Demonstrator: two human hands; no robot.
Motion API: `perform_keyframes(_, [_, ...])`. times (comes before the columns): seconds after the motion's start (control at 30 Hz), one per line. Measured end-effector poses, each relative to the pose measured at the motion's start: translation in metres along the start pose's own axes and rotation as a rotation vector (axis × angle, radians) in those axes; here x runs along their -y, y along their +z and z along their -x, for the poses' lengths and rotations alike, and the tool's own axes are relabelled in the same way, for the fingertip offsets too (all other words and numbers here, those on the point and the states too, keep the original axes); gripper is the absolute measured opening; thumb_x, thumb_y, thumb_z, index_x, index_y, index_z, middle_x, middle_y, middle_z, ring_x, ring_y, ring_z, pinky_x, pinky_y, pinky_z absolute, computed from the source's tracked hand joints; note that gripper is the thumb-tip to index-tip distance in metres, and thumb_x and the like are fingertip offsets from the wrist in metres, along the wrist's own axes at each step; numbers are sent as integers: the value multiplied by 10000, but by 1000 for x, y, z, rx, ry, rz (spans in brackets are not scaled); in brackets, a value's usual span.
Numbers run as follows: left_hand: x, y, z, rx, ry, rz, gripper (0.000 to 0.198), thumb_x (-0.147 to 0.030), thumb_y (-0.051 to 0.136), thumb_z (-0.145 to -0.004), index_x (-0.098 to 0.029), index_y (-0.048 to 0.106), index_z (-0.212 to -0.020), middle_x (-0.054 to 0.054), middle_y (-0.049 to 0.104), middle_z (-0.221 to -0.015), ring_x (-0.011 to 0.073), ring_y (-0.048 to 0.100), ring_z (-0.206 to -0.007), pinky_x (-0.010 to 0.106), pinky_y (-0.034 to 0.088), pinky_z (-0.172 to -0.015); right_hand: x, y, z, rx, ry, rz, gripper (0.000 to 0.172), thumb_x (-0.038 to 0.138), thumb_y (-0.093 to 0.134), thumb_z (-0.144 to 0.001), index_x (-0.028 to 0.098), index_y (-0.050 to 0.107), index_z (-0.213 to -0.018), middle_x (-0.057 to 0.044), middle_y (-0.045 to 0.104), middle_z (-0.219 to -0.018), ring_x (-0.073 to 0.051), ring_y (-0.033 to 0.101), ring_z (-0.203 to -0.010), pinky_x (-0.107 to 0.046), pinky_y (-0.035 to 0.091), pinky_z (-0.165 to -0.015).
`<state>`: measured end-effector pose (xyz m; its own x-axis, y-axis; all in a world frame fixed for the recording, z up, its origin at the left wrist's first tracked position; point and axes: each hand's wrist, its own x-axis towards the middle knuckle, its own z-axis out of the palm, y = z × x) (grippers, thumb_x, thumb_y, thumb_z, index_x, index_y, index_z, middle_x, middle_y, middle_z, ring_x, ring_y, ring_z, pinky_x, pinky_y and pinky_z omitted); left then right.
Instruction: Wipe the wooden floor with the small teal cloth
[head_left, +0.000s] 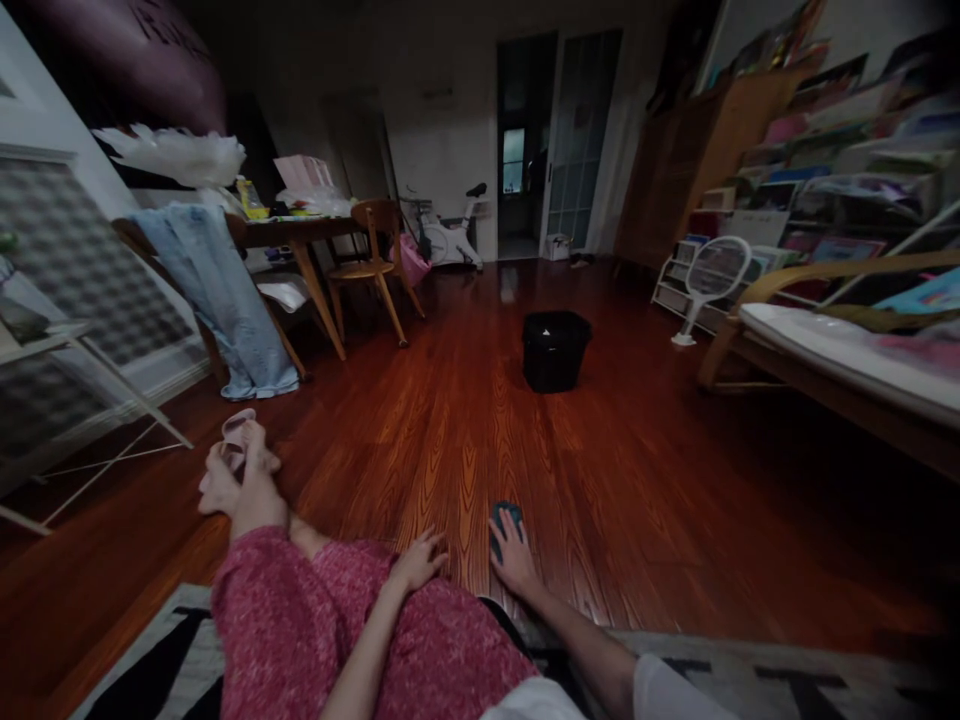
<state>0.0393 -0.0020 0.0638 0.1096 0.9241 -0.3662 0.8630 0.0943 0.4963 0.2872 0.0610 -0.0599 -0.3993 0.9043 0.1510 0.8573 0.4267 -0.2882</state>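
My right hand (513, 556) lies on a dark teal cloth (507, 512) and holds it against the wooden floor (450, 440). Its fingers stretch over the bunched cloth, which shows around and past the fingertips. Close to my knee, my left hand (421, 562) hangs loosely at the edge of the dark pink patterned trousers (360, 610), fingers apart and nothing in them. Both legs are folded out to the left, and pink slippers (238, 428) are at the bare feet. Ahead on the floor stands a black bucket (556, 350), out of reach of both hands.
A table and wooden chair (375, 265) stand at the left, with blue cloth (217, 290) draped over another chair. A bench (855, 350) and a white racket-shaped object (716, 270) are at the right. An exercise bike (450, 235) is at the back. A patterned rug (180, 630) lies beneath me.
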Motion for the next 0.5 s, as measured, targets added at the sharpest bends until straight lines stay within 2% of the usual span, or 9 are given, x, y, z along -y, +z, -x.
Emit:
perform_keyframes(0.1, [-1, -1, 1, -2, -4, 7, 638, -447, 500, -922, -155, 469, -1488, 128, 294, -1629, 260, 339, -1475, 355, 272, -1208, -6, -4, 1, 22, -142, -16, 658, 275, 465, -839, 219, 461, -1494, -111, 258, -1651, -258, 189, -1528, -517, 149, -1221])
perform_keyframes(0.2, [-4, -4, 5, -7, -14, 6, 630, -444, 500, -921, -177, 464, -1491, 112, 285, -1635, 260, 353, -1468, 364, 279, -1205, -50, -21, 3, 37, -152, -3, 622, 276, 458, -825, 211, 528, -1439, -108, 325, -1627, -240, 244, -1510, -479, 182, -1218])
perform_keyframes(0.27, [-6, -6, 7, -11, -20, 5, 633, -444, 493, -923, -170, 461, -1492, 112, 259, -1645, 270, 372, -1457, 372, 300, -1195, -94, -33, 11, -8, -29, 35, 601, 288, 411, -847, 202, 533, -1429, -113, 369, -1604, -243, 287, -1492, -487, 206, -1207])
perform_keyframes(0.4, [-6, -6, 7, -25, -16, 13, 640, -457, 493, -921, -186, 451, -1499, 100, 250, -1650, 280, 380, -1451, 391, 317, -1187, -174, -42, 47, -188, 409, 119, 641, 352, 306, -895, 134, 451, -1479, -175, 360, -1593, -294, 276, -1491, -543, 215, -1184])
perform_keyframes(0.47, [-5, -6, 6, -27, -8, 14, 634, -465, 499, -920, -207, 455, -1497, 82, 264, -1647, 280, 369, -1457, 397, 312, -1191, -192, -39, 66, -253, 561, 138, 681, 389, 266, -909, 95, 399, -1509, -208, 331, -1599, -313, 253, -1499, -556, 209, -1180])
perform_keyframes(0.5, [-5, -5, 5, -29, -5, 14, 634, -469, 502, -919, -210, 458, -1496, 77, 268, -1647, 281, 365, -1459, 398, 308, -1194, -193, -36, 74, -274, 608, 143, 697, 406, 254, -914, 81, 381, -1518, -220, 319, -1601, -319, 241, -1503, -561, 205, -1178])
